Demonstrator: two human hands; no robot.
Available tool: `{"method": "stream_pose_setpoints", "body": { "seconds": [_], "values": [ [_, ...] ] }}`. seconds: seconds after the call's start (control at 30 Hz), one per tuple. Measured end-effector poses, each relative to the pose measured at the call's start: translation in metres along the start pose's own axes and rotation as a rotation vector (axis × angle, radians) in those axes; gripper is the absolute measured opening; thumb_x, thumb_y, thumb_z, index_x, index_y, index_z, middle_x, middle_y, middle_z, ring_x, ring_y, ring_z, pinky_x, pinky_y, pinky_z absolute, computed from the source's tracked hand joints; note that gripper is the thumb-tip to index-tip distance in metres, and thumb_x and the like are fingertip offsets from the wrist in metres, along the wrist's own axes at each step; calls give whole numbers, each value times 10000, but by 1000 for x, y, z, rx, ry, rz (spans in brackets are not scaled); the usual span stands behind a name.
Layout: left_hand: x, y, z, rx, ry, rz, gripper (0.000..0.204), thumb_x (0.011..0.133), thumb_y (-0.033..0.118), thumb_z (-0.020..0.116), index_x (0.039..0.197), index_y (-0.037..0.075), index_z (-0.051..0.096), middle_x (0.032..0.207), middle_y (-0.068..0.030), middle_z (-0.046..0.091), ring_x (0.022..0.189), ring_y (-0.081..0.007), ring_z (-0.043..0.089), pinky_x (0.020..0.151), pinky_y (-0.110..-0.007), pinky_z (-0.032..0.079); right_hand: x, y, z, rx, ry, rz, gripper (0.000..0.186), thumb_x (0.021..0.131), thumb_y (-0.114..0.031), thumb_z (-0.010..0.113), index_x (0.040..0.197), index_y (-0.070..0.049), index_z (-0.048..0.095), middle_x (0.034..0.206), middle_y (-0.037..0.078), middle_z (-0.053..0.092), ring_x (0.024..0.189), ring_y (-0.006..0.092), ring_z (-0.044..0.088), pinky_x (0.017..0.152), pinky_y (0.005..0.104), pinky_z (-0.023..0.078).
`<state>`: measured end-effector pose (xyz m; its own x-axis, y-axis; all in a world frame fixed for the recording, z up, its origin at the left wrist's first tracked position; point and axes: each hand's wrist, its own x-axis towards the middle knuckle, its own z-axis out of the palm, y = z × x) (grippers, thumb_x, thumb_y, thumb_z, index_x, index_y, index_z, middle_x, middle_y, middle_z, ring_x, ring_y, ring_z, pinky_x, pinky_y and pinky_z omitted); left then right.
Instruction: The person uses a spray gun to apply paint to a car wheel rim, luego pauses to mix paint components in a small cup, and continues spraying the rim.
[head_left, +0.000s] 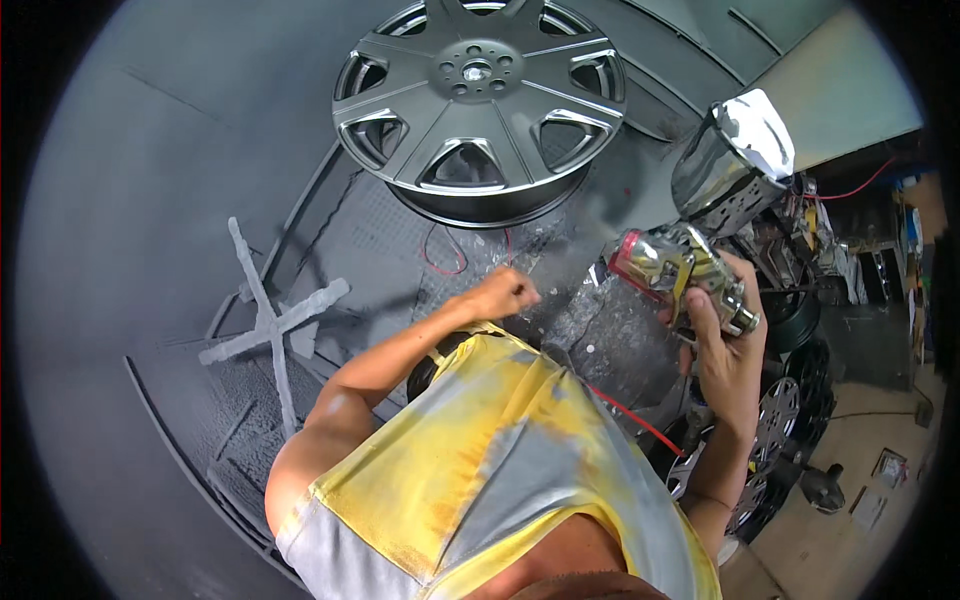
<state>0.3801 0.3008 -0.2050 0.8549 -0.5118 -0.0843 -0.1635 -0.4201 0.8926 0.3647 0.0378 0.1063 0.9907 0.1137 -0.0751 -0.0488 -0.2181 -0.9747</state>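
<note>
From where I stand, the dark grey wheel [478, 108] sits at the far side, a little left of the spray gun [678, 262], its spoked face turned upward. The gun and wheel are apart, and the gun's red-ringed front end points left, across the floor on the near side of the rim. A shiny metal cup [728, 170] rises above the gun on its far side.

To handle this well, I'd say the wrist should stay steady, with the cup kept from tipping too far and the gun kept clear of the rim. The red hose [636, 415] deserves watching too, since it could snag near the body.

The right hand [728, 345] has its fingers closed around the gun's grip, the thumb pressed along the near side; how the trigger finger rests is hard to see. The left hand [500, 294] is just to the near side of the wheel, not touching it as far as I can judge. Its fingers are curled inward, slightly blurred, and nothing shows in them.
</note>
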Motion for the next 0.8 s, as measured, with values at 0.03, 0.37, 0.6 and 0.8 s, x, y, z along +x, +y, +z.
{"method": "stream_pose_setpoints", "body": {
  "seconds": [0.03, 0.37, 0.6, 0.8],
  "values": [
    [-4, -32, -5, -4, 17, -82, 144, 933, 130, 670, 965, 7, 737, 943, -119, 735, 824, -246, 710, 763, -360, 572, 7, 10, -1, 8, 8, -43, 336, 1008, -110, 615, 1313, -28, 502, 928, 52, 679, 730, 78, 634, 437, 185, 424],
    [-9, -193, -35, -1196, 839, -811, 506, 1040, 472, 350, 1189, 32, 550, 973, -127, 651, 865, -299, 681, 814, -453, 576, 67, 3, 0, -141, 189, -29, 297, 1030, -214, 600, 1270, -50, 538, 868, 35, 661, 596, 42, 545, 415, 196, 373],
    [15, -166, -55, -1433, 916, -676, 680, 1064, 566, 248, 1351, -24, 426, 1329, -241, 557, 1154, -383, 622, 1024, -507, 515, 98, 3, 18, -180, 177, -10, 268, 1026, -201, 606, 1249, -59, 563, 798, 10, 625, 532, 29, 487, 436, 210, 365],
    [12, -169, -61, -1459, 827, -646, 693, 1074, 546, 226, 1373, -57, 394, 1334, -261, 552, 1187, -383, 606, 1037, -494, 521, 101, 13, 32, -167, 97, -70, 262, 1014, -183, 626, 1235, -49, 579, 811, -1, 645, 549, 20, 473, 482, 204, 364]
  ]
}}
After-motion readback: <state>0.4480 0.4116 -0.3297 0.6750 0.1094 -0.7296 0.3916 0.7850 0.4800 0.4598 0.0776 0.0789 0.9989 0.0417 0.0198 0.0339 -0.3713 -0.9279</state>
